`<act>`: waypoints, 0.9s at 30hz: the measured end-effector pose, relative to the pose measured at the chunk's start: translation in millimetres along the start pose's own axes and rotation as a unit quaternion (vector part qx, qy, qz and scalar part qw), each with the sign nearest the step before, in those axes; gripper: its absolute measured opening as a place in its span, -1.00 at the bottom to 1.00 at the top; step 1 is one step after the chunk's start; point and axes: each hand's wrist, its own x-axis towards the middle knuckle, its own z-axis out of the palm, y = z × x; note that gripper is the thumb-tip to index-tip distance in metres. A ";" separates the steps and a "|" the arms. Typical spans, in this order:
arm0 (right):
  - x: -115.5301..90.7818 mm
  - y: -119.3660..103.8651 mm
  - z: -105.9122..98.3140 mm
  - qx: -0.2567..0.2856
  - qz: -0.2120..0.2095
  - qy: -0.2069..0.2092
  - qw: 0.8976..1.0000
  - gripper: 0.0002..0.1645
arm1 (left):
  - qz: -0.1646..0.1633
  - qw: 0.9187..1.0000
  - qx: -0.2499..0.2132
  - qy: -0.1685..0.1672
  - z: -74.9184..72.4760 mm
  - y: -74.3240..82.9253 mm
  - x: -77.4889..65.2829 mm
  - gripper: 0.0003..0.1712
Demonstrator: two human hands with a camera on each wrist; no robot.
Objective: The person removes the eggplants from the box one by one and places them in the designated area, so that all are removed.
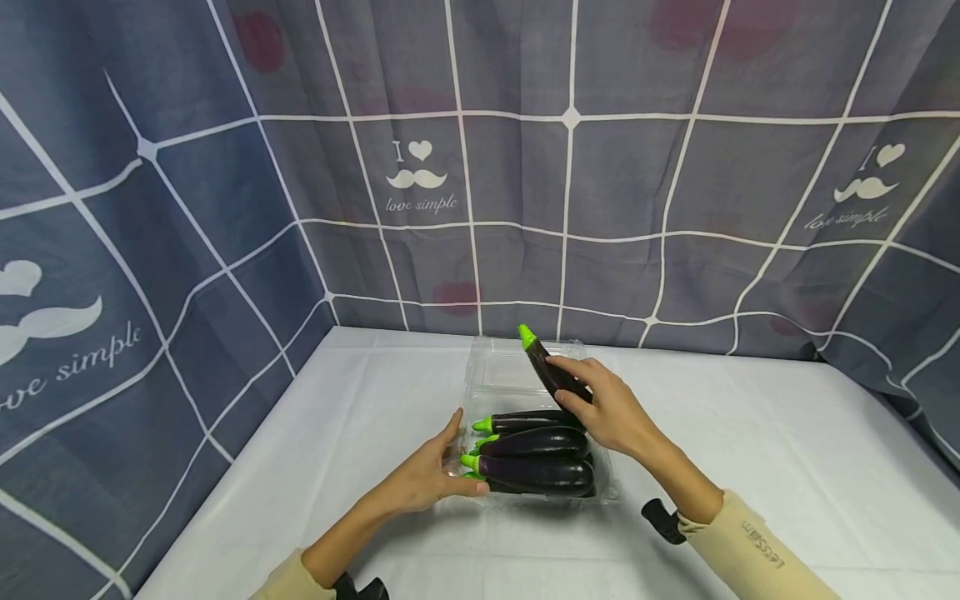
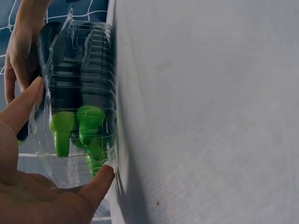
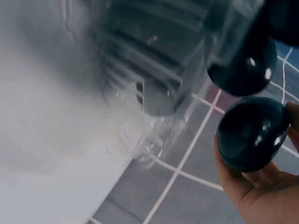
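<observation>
**Right hand (image 1: 611, 408) holding an eggplant (image 1: 553, 371) aslant over a clear plastic container (image 1: 498, 402)**

The eggplant is lying diagonally in the head view, its green stem end pointing away from the person and to the left, its rounded base pointing back toward the right palm. It is occupying the space over the rear part of the container. Thumb and fingers of the right hand are pinching its dark body from opposite sides; the right wrist view is showing the glossy, bulbous base nearly end-on. Whether it is touching the other eggplants (image 1: 536, 475) cannot be told. These are resting in the container, their long axes running roughly crosswise and their green stem ends pointing left.

The left hand (image 1: 423, 475) is spreading its thumb and fingers against the container's left end. The container's thin, transparent wall is displaying molded ribs, and its lid (image 1: 495, 364) is lying open behind. A white, finely woven cloth (image 1: 390, 375) is lying beneath; a gray-blue curtain (image 1: 517, 175) with white gridlines is hanging beyond.
</observation>
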 end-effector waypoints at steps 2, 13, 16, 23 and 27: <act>-0.1 0.5 -4.4 0.001 0.008 -0.004 1.000 -0.43 | 0.002 1.000 0.000 -0.001 -0.4 -0.6 -0.3 0.38; -6.3 7.7 -16.5 0.011 0.034 -0.009 0.999 -0.49 | 0.003 1.000 0.000 0.001 -1.6 -1.7 -0.4 0.37; -8.0 10.3 -17.4 0.025 0.035 -0.004 0.999 -0.52 | 0.003 1.000 0.000 0.001 -1.8 -1.3 -0.6 0.37; -12.5 13.5 -22.1 0.061 0.069 -0.011 0.996 -0.44 | 0.002 1.000 0.000 0.000 -1.6 -0.5 -0.7 0.36; -16.9 13.5 -26.8 0.086 0.088 -0.030 0.992 -0.35 | 0.001 1.000 0.002 -0.003 -1.3 -0.1 -0.8 0.35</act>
